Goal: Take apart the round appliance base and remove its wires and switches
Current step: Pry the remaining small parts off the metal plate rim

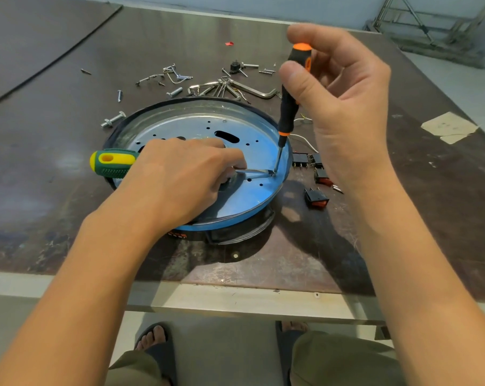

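The round appliance base (pixel 244 196) lies on the table (pixel 388 224), its shiny metal plate up, with a black rim and blue reflections. My left hand (pixel 180 176) grips a green-and-yellow screwdriver (pixel 110 162) laid flat, its blade reaching right across the plate. My right hand (pixel 338 101) pinches a black-and-orange screwdriver (pixel 290 107) nearly upright by its top. Both tips meet near the plate's right edge (pixel 274 172). Three black rocker switches with red faces (pixel 316 197) lie just right of the base. A white wire (pixel 305 139) shows behind the right rim.
Loose bolts, screws and a set of hex keys (pixel 235 87) are scattered on the table behind the base. A large bolt (pixel 113 119) lies at the base's left. Paper scraps (pixel 448 126) sit at the right. The table's front edge (pixel 235 299) is close to my legs.
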Motion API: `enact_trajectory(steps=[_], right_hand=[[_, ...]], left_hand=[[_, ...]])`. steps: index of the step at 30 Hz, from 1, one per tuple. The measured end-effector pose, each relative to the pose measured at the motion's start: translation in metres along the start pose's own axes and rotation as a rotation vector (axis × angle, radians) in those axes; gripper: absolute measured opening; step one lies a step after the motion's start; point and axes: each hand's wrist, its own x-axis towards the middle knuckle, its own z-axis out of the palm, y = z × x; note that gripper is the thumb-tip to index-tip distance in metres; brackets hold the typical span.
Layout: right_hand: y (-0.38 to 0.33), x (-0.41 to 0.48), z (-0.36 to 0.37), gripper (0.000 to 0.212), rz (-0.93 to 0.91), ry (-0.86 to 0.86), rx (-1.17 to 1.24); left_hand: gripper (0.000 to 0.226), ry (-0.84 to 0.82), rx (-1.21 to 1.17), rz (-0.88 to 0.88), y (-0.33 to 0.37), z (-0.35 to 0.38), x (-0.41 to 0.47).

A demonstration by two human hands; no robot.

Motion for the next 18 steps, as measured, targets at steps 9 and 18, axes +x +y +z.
enact_trajectory(steps=[9, 18], right_hand=[[-0.0008, 0.0017, 0.0022, 0.025, -0.025, 0.014, -0.033], [-0.0034, 0.0008, 0.0026, 0.024, 0.027, 0.013, 0.086]], left_hand=[[0.028, -0.001, -0.012, 0.009, -0.0002, -0.0001, 0.0004], [0.026, 0.012, -0.004, 0.008, 0.0001, -0.0003, 0.0002]])
